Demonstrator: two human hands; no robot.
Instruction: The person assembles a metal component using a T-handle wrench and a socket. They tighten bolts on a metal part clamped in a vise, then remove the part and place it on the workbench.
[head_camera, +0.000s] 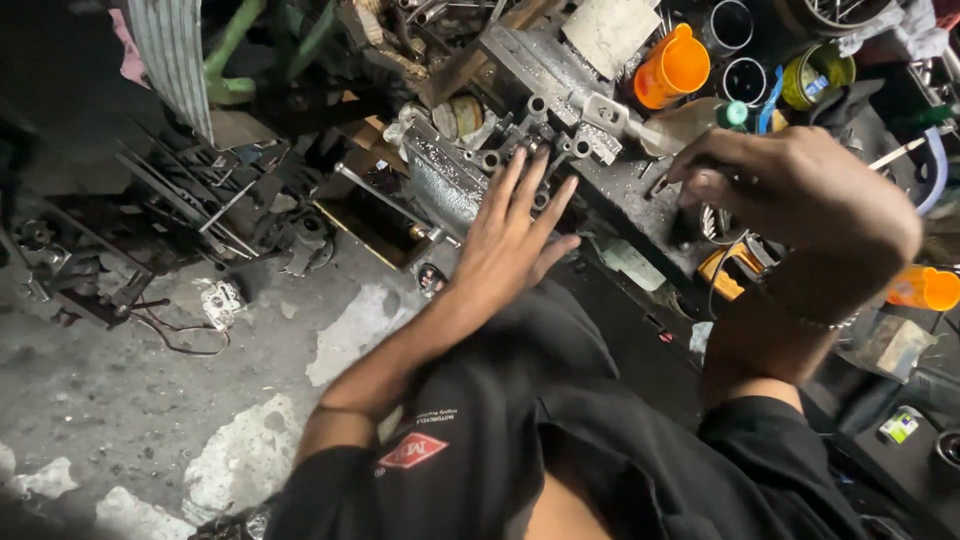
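Observation:
My left hand (515, 232) lies flat with fingers spread on a grey metal engine casting (478, 165) that rests at the edge of a dark workbench (625, 195). My right hand (770, 180) is curled over the bench to the right, fingertips pinched around something small and dark near a wire spring; what it grips is hidden by the fingers. A thin bracelet circles my right wrist. I wear a black shirt.
An orange plastic cup (672, 65), dark tubes (728, 25) and a yellow-green tin (815, 72) stand at the back of the bench. A second orange cup (925, 288) lies at right. Scrap metal parts (200, 200) litter the stained concrete floor (120, 400) at left.

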